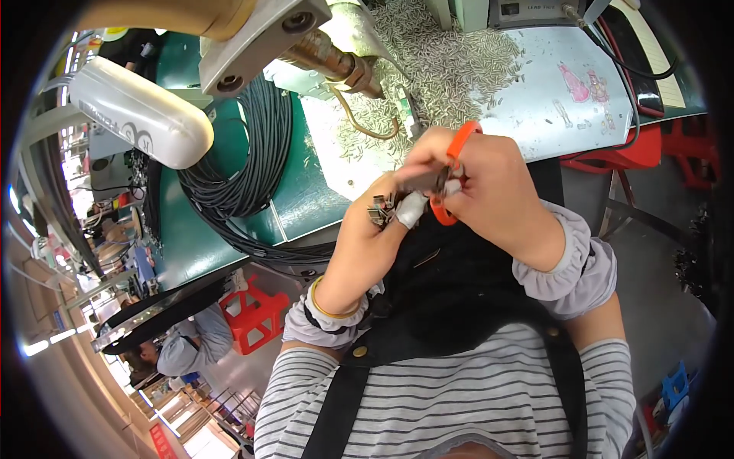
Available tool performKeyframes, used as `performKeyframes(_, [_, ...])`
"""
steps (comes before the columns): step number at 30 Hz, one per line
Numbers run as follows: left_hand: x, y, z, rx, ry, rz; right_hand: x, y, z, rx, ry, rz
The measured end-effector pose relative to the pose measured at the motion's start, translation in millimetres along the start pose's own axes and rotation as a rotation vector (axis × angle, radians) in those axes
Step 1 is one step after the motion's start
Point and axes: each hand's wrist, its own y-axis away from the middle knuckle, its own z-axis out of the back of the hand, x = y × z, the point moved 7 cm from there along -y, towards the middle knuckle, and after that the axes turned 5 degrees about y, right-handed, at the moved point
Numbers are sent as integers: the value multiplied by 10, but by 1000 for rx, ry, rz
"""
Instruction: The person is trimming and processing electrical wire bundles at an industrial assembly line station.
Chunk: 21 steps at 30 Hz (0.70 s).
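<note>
red stools, grey floor

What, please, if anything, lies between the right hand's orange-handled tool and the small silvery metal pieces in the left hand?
In this view, the white-wrapped thumb of the left hand lies between the tool and the pieces; blur hides the tool's end.

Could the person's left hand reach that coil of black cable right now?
Probably yes: the coil of black cable lies close by, to the hand's left, and nothing seems to block the way. The left hand holds small metal pieces, though, which may hinder grasping.
</note>
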Motion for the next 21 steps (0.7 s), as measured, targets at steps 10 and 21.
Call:
performKeyframes(10, [-93, 51, 113, -215, 71, -157, -251, 213, -281, 344, -649, -739])
performKeyframes(21, [99, 4, 54, 84, 602, 376, 301, 176, 8, 115, 691, 523])
